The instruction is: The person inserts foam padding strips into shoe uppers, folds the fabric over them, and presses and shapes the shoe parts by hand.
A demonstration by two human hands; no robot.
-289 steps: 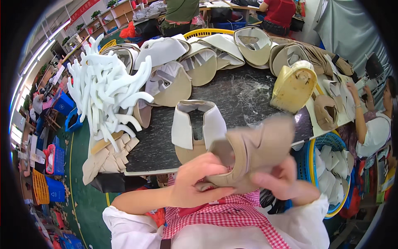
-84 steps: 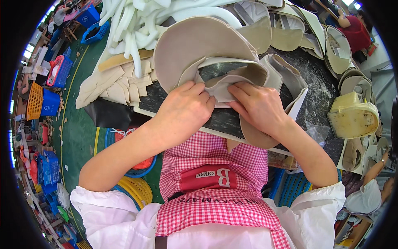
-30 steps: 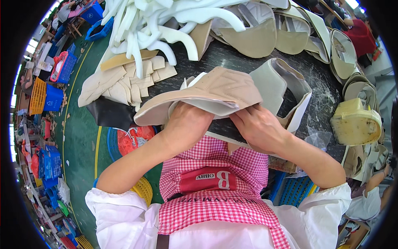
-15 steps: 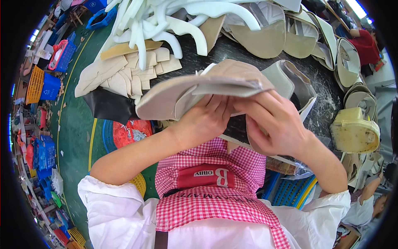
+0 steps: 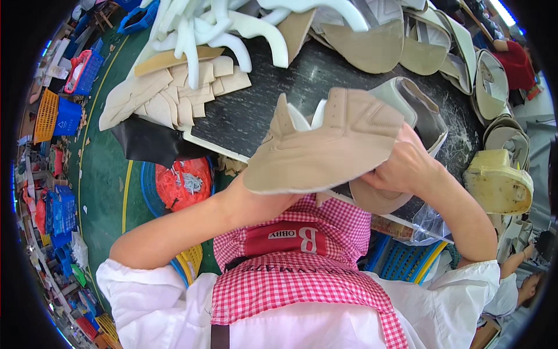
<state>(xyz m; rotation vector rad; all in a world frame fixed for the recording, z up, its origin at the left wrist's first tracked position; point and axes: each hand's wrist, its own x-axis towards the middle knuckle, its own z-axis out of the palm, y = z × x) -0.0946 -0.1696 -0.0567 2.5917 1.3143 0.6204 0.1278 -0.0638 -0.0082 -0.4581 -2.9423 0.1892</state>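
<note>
- Your right hand [image 5: 407, 166] pinches the beige shoe upper [image 5: 325, 148], held above the near edge of the dark surface [image 5: 256, 110].
- Your left hand is hidden beneath it (its grip cannot be told).
- Beige cut pieces [image 5: 168, 96] lie stacked to the left.

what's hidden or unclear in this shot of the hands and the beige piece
- Left hand: head view, hidden under the beige shoe piece; only the forearm shows.
- Right hand: fingertips tucked behind the same piece, so the grip is unclear.
- White foam strips: cut off by the top edge.
- Yellow mould: far side bent and blurred near the rim.
</note>
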